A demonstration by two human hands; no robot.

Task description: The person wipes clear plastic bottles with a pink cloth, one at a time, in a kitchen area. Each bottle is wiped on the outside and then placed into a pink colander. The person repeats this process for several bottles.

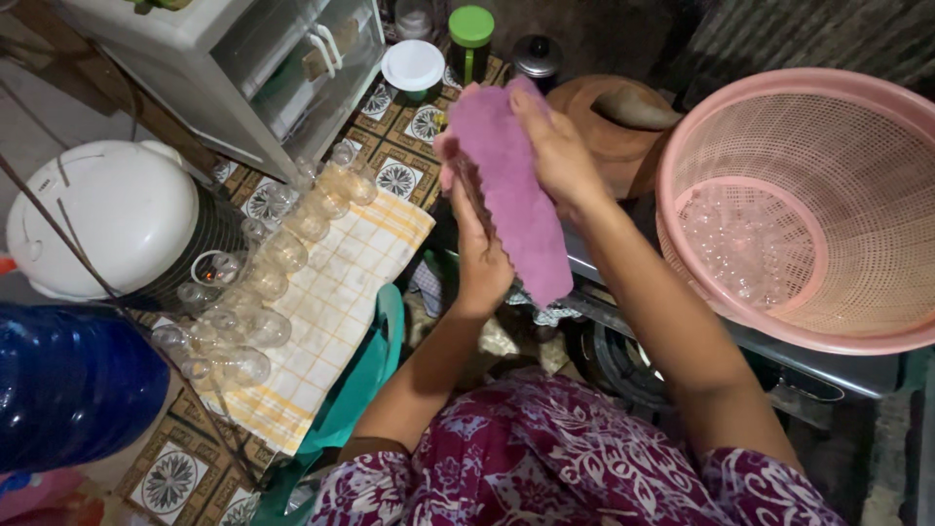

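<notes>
Both my hands hold a purple cloth up in front of me. My left hand grips its left edge from below, fingers closed on it. My right hand presses on the cloth's upper right side. Whether anything is wrapped inside the cloth is hidden. Several clear glass tumblers lie in rows on a yellow checked towel to my left.
A pink mesh basket with more clear glasses inside stands at right. A white rice cooker, a blue water jug, a white plastic drawer unit, a green-lidded cup and a brown clay pot surround me.
</notes>
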